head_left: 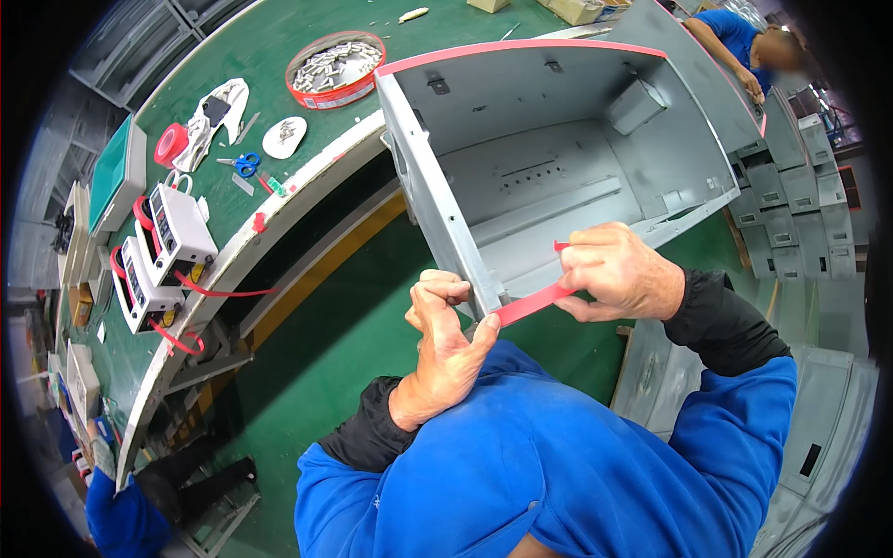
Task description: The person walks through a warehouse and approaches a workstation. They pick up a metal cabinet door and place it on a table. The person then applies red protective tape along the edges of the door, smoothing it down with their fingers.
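Observation:
A grey sheet-metal box (558, 181), its open side up, rests partly over the workbench edge in front of me. Red tape (530, 305) stretches from its near left corner to my right hand (619, 274), whose closed fingers pinch the strip. A short tail of tape sticks out past those fingers. My left hand (442, 344) is closed at the same corner: the thumb presses the tape end there and the curled fingers lie against the outer wall. Along the far rim of the box runs another red strip (521, 48).
On the green workbench (251, 56) are a round tin of small metal parts (337, 71), blue scissors (244, 165), a tape roll (171, 144) and two white devices with red cables (181, 228). Grey metal boxes (791, 200) are stacked right. One co-worker (735, 42) is far right, another (126, 516) lower left.

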`<action>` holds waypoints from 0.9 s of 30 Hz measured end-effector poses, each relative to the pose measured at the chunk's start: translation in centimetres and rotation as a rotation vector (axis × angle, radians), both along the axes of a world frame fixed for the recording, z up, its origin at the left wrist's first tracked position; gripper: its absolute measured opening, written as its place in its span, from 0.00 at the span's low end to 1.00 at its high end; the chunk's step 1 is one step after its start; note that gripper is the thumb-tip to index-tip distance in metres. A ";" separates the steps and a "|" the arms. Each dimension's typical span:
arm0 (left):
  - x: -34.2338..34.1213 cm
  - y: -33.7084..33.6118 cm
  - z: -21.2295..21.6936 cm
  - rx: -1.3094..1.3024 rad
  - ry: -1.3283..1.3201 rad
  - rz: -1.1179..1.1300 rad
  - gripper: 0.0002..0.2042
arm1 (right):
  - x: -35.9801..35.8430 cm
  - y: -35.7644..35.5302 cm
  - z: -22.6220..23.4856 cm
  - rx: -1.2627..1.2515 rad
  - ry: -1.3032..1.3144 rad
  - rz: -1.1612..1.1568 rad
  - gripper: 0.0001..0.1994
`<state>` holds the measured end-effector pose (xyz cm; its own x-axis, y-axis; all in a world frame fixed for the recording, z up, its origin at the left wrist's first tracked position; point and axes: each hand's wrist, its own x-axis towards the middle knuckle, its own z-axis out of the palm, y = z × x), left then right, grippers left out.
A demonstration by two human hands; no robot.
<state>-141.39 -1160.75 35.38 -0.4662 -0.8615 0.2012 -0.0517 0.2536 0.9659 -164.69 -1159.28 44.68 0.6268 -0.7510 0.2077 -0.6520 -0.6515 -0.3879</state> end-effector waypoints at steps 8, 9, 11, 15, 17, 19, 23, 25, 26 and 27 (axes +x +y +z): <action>-0.5 0.2 -1.2 -0.058 0.052 0.021 0.21 | -2.5 0.9 0.3 0.077 -0.169 -0.181 0.14; -0.5 0.3 -1.2 -0.048 0.072 0.020 0.22 | -2.9 1.1 0.3 0.079 -0.193 -0.198 0.14; -0.6 0.4 -1.2 -0.028 0.087 0.012 0.22 | -3.7 1.6 0.5 0.084 -0.156 -0.246 0.14; -0.4 0.3 -1.3 0.001 0.161 -0.016 0.21 | -4.7 2.2 0.6 0.065 -0.129 -0.311 0.10; -0.4 0.3 -1.5 0.042 0.253 -0.034 0.20 | -4.8 2.4 0.3 0.054 -0.143 -0.311 0.09; -0.5 0.4 -1.8 0.097 0.364 -0.054 0.19 | -5.0 2.3 0.3 0.038 -0.154 -0.304 0.09; -1.0 0.6 -1.3 -0.010 0.197 0.023 0.19 | -5.8 2.7 0.2 0.018 -0.180 -0.330 0.09; -1.3 0.7 -1.8 -0.009 0.251 0.033 0.19 | -7.0 3.2 0.6 0.034 -0.191 -0.383 0.10; -1.4 0.8 -1.9 -0.014 0.239 0.048 0.19 | -7.7 3.4 0.8 0.042 -0.198 -0.411 0.10; -1.5 1.0 -2.0 -0.015 0.234 0.054 0.19 | -8.1 3.7 1.1 0.006 -0.244 -0.469 0.11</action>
